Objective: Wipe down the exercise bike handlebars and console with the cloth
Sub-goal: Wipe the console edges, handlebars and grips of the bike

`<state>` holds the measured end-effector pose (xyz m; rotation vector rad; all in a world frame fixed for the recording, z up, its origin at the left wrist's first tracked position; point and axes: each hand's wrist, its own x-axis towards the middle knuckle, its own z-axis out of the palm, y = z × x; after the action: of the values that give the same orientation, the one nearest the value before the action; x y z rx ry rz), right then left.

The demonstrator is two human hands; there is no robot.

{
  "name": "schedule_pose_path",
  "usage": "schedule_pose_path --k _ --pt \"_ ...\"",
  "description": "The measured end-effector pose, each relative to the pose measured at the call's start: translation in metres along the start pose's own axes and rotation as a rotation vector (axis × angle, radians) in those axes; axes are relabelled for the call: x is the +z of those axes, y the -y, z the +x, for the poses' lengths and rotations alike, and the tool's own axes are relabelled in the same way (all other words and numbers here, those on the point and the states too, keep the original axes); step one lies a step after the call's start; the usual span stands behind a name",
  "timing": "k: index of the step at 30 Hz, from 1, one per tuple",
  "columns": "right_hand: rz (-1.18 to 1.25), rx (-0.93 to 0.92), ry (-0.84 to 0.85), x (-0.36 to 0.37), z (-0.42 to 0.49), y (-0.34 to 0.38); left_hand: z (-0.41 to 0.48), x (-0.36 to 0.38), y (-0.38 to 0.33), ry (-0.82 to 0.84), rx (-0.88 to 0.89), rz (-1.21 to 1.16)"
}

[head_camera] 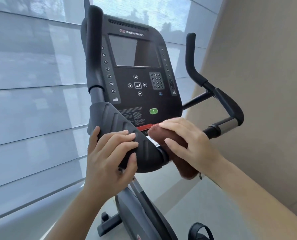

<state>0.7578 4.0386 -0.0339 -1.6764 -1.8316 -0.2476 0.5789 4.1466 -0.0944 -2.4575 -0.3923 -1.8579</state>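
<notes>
Below the console, left hand curls round the ribbed handlebar pad; right hand, beside it, wraps the brown cloth on the bar.

Floor is pale and smooth, light grey-beige from where I look down. The only thing I see standing on it is the exercise bike: a dark grey frame column runs down to a black front foot sitting flat at bottom centre. On the right the floor meets the beige wall; the rest of the base is cut off from my view.
</notes>
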Motion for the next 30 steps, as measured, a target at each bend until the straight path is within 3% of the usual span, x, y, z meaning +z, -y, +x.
schedule_pose_path --k 5,11,17,22,27,30 --pt "-0.066 0.05 0.032 -0.011 0.0 -0.015 0.0 0.001 -0.003 -0.015 -0.031 -0.014" --pt "-0.034 0.046 0.085 0.006 0.006 0.016 0.001 0.0 -0.005 -0.011 -0.04 -0.003" --pt "-0.043 0.092 0.094 -0.008 0.012 -0.019 0.0 -0.003 -0.011 0.067 0.002 0.123" --pt "-0.089 0.103 -0.221 -0.006 -0.007 -0.051 0.007 -0.002 -0.026 0.185 0.052 0.207" --pt "-0.052 0.065 -0.665 0.043 -0.025 -0.022 0.01 0.005 -0.038 0.096 -0.06 0.212" --pt "0.014 -0.066 -0.875 0.079 -0.028 -0.004 0.009 0.009 -0.042 0.062 -0.088 0.237"
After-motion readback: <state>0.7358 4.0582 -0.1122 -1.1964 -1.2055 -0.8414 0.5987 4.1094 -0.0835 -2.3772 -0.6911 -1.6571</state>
